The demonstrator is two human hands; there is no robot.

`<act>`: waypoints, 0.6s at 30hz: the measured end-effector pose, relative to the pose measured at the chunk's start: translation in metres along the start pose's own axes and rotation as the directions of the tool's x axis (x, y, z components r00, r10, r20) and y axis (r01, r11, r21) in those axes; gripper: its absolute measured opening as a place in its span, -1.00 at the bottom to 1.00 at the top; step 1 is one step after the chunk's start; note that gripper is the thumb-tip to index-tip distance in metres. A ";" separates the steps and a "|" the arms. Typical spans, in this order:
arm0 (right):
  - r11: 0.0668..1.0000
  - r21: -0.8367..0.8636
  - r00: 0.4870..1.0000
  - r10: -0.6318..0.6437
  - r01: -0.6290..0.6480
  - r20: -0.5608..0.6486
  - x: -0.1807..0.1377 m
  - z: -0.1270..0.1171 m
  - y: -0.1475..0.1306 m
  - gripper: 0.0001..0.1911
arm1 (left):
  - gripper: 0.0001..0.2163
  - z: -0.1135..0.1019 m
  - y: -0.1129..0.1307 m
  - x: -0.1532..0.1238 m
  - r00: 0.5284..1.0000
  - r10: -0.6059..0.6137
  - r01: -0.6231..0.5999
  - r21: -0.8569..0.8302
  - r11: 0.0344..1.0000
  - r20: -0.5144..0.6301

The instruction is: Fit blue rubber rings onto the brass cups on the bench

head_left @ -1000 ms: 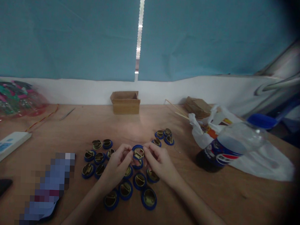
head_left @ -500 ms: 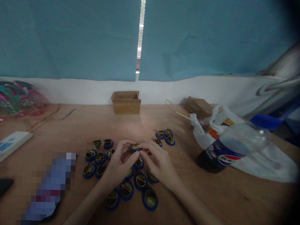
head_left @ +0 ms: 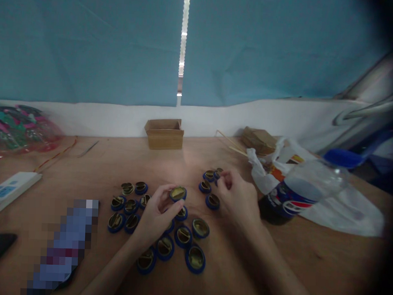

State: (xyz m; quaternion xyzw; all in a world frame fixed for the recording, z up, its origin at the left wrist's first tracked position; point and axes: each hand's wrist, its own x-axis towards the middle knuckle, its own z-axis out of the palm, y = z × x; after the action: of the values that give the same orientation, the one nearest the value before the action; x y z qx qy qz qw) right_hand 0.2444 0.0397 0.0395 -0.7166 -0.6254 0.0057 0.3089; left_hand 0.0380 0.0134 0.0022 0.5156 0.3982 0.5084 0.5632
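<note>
My left hand (head_left: 158,210) pinches a round pin badge (head_left: 178,193) between thumb and fingers, its gold back and blue rim tilted up toward me. Out to the right, my right hand (head_left: 236,196) has its fingers curled together over a small group of badges. A blue rim shows beside those fingertips, but what they grip, if anything, is hidden. In that group, one badge (head_left: 205,186) and another badge (head_left: 212,201) lie back side up. Several more badges (head_left: 183,236) lie around and below my left hand, some partly covered by it.
A small open cardboard box (head_left: 165,140) stands at the back. To the right, a cola bottle (head_left: 298,198) leans over a white plastic bag (head_left: 345,217), near a brown packet (head_left: 257,140). On the left are a blurred-out item (head_left: 64,250), a white device (head_left: 12,190) and a plastic-wrapped bundle (head_left: 23,128).
My right hand has left the badge in my left hand and moved right to the small group, uncovering badges in the middle. The held badge now tilts more toward me.
</note>
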 end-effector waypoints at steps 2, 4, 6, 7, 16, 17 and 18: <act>0.975 -0.206 0.985 0.113 -0.084 0.132 0.008 -0.004 0.016 -0.80 | -0.71 0.000 -0.001 0.001 1.000 -0.003 0.003 0.001 1.000 -0.014; 0.929 -0.355 0.942 0.209 -0.106 0.264 0.013 -0.005 0.029 -0.77 | -0.71 0.001 -0.001 0.001 1.000 -0.008 0.008 0.003 1.000 -0.029; 0.898 -0.433 0.910 0.241 -0.077 0.338 0.013 -0.003 0.036 -0.74 | -0.70 0.001 -0.001 0.001 0.999 -0.010 0.010 -0.004 1.000 -0.032; 0.894 -0.444 0.898 0.242 -0.059 0.367 0.013 -0.002 0.038 -0.74 | -0.70 0.001 0.000 0.001 1.000 -0.012 0.012 -0.009 1.000 -0.028; 0.914 -0.406 0.870 0.195 0.006 0.453 0.018 0.006 0.053 -0.73 | -0.71 0.001 0.002 -0.001 1.000 -0.012 0.012 0.009 1.000 -0.017; 0.927 -0.375 0.864 0.186 0.003 0.468 0.019 0.006 0.053 -0.77 | -0.71 0.001 0.002 -0.001 1.000 -0.009 0.009 0.011 1.000 -0.013; 0.944 -0.331 0.848 0.180 -0.006 0.498 0.019 0.006 0.052 -0.83 | -0.72 0.001 0.003 -0.001 1.000 -0.006 0.006 0.016 1.000 -0.008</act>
State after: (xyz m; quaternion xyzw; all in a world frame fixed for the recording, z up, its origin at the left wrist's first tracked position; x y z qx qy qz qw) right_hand 0.2931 0.0578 0.0185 -0.7581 -0.6420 0.1143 0.0080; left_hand 0.0388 0.0121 0.0050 0.5169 0.4059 0.5055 0.5591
